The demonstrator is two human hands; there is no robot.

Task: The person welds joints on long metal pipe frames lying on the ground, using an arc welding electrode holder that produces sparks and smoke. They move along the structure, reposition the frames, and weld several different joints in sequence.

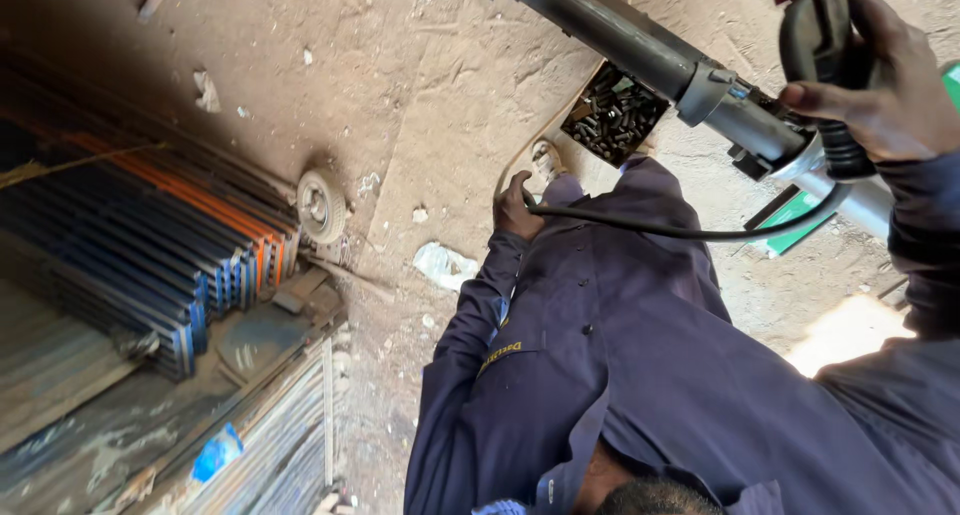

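My right hand (pixel 885 80) at the top right is closed around the black body of a power tool (pixel 825 65) that rests against a grey metal pipe (pixel 640 45). The pipe runs diagonally from the top middle down to the right edge. A black cable (pixel 690 233) leads from the tool across my blue coverall to my left hand (pixel 515 207), which grips it low by my hip. My shoe (pixel 546 160) shows just beyond that hand on the dirt floor.
An open box of small dark metal pieces (pixel 612 115) sits under the pipe. A green flat object (pixel 800 215) lies to the right. On the left lie stacked metal bars with blue and orange ends (pixel 170 245), a small wheel (pixel 321 206) and a white scrap (pixel 445 265).
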